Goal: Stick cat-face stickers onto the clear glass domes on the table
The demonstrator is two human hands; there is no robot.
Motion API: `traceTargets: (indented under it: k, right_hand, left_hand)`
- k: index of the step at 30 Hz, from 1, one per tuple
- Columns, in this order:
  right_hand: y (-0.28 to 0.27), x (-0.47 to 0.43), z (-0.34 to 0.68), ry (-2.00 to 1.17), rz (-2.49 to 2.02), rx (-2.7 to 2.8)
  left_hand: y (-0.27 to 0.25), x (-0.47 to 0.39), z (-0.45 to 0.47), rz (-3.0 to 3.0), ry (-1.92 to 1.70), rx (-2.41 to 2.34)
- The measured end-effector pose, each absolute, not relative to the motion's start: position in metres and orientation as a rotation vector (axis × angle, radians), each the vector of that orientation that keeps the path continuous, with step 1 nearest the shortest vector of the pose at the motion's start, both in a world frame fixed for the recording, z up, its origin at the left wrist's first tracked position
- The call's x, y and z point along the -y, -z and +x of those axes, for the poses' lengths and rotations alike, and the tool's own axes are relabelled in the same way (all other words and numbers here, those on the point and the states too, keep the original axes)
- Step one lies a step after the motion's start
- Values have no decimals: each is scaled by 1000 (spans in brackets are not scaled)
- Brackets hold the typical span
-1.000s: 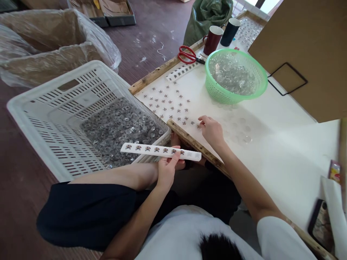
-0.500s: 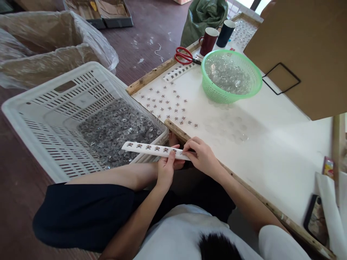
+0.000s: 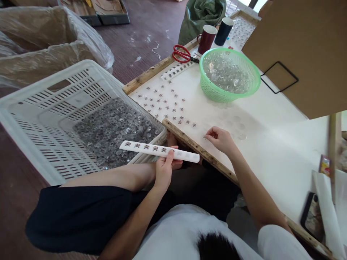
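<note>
My left hand [image 3: 165, 168] grips a white strip of stickers [image 3: 146, 148] printed with small animal faces; the strip's right end shows bare backing. Pinched between the thumb and fingertips of my right hand [image 3: 221, 139] is a small sticker [image 3: 204, 137], held over the white tabletop [image 3: 260, 162] just past its wooden edge. Several printed animal faces [image 3: 165, 103] lie in rows on the table, left of the green basket. Faint clear round pieces [image 3: 240, 126] rest on the surface beyond my right hand.
A green basket [image 3: 230, 94] holds clear pieces. Left of my knees stands a white crate [image 3: 35, 119] with many clear discs. Red-handled scissors [image 3: 182, 54], a maroon mug [image 3: 207, 39], a dark mug [image 3: 224, 31] and a cardboard panel [image 3: 303, 47] stand farther back. A phone [image 3: 312, 216] lies at right.
My right hand has left the strip and moved right over the table, carrying a small sticker. My left hand keeps holding the strip, whose right end now shows uncovered.
</note>
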State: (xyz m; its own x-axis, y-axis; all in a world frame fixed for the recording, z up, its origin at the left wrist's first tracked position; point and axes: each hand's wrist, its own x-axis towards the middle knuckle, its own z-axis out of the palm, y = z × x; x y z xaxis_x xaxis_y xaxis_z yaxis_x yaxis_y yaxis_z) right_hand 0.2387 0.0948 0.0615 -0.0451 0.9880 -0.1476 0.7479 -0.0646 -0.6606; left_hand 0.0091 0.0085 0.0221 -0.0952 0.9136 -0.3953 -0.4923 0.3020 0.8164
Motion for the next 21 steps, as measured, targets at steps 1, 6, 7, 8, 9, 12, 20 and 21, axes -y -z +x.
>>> traceTargets:
  k: [1,6,7,8,9,12,20,21]
  right_hand:
    - [-60,-95,236,-844,-1861,1863]
    - [-54,-101,217,-579,-1880,2042]
    - [-52,-104,212,-519,-1875,2062]
    - [-52,-107,207,-482,-1865,2074]
    - [-51,-110,202,-470,-1853,2082]
    - [-57,-114,190,-484,-1823,2080]
    - [-84,-67,160,-960,-1406,2043]
    - [-83,-62,156,-1031,-1360,2040]
  left_hand:
    - [-22,-8,9,487,-1258,-1128]
    - [-19,-8,10,496,-1250,-1123]
    - [-19,-8,10,500,-1247,-1124]
    - [-19,-8,10,503,-1243,-1125]
    - [-18,-7,9,508,-1241,-1127]
    - [-18,-7,8,532,-1234,-1141]
    - [-19,-5,9,658,-1193,-1121]
    - [-19,-4,9,665,-1190,-1104]
